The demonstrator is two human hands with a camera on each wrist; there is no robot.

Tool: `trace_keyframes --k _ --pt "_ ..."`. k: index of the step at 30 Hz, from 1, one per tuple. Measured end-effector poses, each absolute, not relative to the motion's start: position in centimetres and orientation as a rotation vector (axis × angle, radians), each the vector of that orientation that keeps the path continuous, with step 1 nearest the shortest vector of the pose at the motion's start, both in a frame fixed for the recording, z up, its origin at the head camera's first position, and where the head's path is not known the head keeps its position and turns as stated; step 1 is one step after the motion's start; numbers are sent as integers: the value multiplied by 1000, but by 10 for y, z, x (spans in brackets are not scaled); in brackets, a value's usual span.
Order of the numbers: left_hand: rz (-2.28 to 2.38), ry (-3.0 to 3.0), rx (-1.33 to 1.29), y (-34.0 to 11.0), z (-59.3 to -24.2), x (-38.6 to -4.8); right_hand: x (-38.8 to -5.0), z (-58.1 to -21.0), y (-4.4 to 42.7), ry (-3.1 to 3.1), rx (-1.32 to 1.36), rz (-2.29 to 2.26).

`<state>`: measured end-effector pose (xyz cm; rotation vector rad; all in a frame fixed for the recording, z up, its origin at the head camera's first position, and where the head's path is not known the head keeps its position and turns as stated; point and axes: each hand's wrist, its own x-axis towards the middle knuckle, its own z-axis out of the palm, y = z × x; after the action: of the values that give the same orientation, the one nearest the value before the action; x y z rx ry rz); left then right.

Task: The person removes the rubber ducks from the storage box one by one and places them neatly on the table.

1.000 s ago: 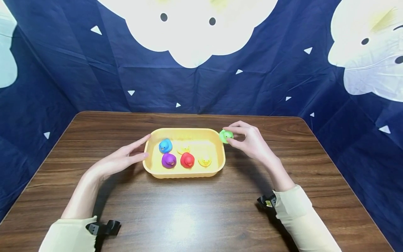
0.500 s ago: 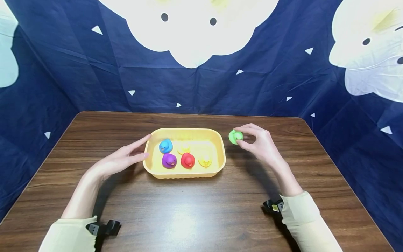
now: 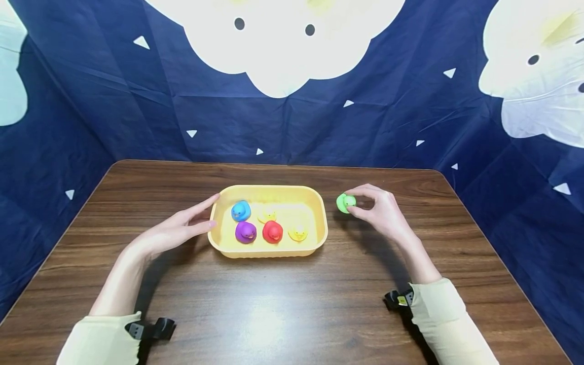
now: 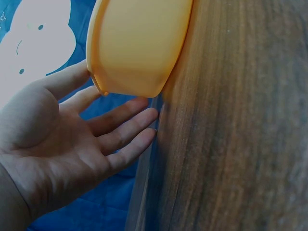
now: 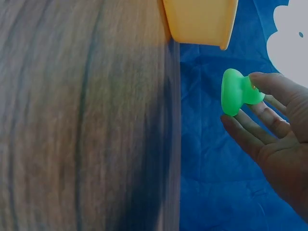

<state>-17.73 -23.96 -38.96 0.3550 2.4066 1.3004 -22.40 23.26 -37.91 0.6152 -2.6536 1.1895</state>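
My right hand [image 3: 383,210] pinches a green rubber duck [image 3: 345,203] between thumb and fingers, just right of a yellow plastic basin [image 3: 321,243]. In the right wrist view the green duck [image 5: 232,92] hangs above the table, apart from the basin [image 5: 199,24]. My left hand [image 3: 171,230] rests thumb and fingertips against the basin's left end, its fingers fairly straight. Inside the basin sit a blue duck [image 3: 241,211], a purple duck [image 3: 246,232], a red duck [image 3: 272,231] and two yellow ducks, one at the back [image 3: 267,215] and one front right [image 3: 298,233].
The brown wooden table [image 3: 274,304] carries the basin near its back edge. Behind it hangs a dark blue cloth [image 3: 328,132] with white cloud shapes. Black camera mounts [image 3: 150,329] sit at both wrists, below pale sleeves.
My right hand has carried the green duck rightward, from over the basin's right rim to a spot beside it, and slightly toward me. The left hand and basin have stayed put.
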Motion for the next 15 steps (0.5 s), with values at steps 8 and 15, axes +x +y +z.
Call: trace_keyframes --k 8,15 --pt "1303 2405 353 -240 -389 -177 -226 -387 238 -2725 583 1193" --pt "1303 2405 360 -239 -390 -178 -228 -392 240 -2750 545 1245"
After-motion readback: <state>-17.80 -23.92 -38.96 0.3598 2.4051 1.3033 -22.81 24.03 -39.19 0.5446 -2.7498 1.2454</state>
